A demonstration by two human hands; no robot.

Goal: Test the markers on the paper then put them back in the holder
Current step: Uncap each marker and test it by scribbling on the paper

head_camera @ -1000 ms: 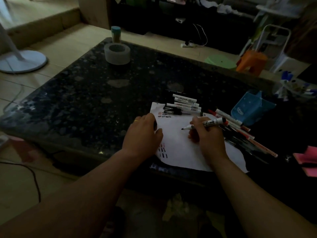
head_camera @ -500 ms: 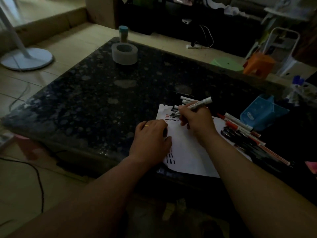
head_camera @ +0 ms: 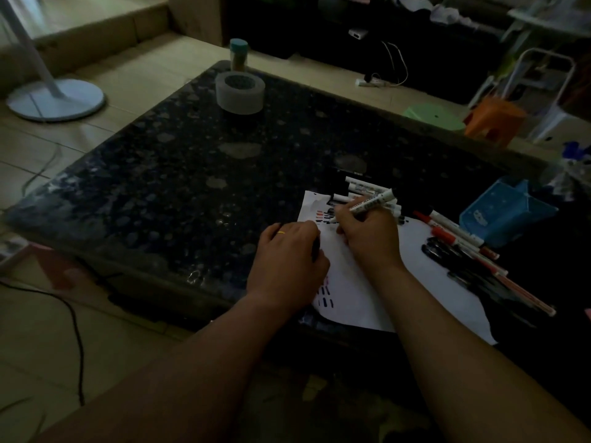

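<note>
One right hand [head_camera: 367, 238] has its fingers clamped on one white marker [head_camera: 372, 203]. The marker's tip is down on the paper [head_camera: 358, 282] near its 11 o'clock corner, and its back end is tilted up toward 2 o'clock. The print along its barrel is too small to read.

One left hand [head_camera: 287, 260], wearing one yellow ring [head_camera: 281, 232], rests on the paper's 9 o'clock edge with its fingers curled together. A small dark piece [head_camera: 315, 251] shows between thumb and forefinger, but I cannot tell whether it is gripped.

The single sheet lies on the table [head_camera: 192, 187] at the near edge. It carries two clusters of short red and black dashes, one by the marker tip and one at 7 o'clock under the left wrist.

At 12 o'clock from the paper lies a row of about four white markers [head_camera: 364, 187]; their labels are unreadable. At 3 o'clock there is a loose pile [head_camera: 457, 247] with two red-capped white markers, several dark ones I cannot count, and one long thin red pen [head_camera: 518, 292].

One blue holder [head_camera: 502, 215] sits at 2 o'clock, just beyond the pile, with a pale label I cannot make out. At the table's far 11 o'clock corner stand one roll of tape [head_camera: 240, 91] and one jar [head_camera: 239, 54] with a teal lid.
</note>
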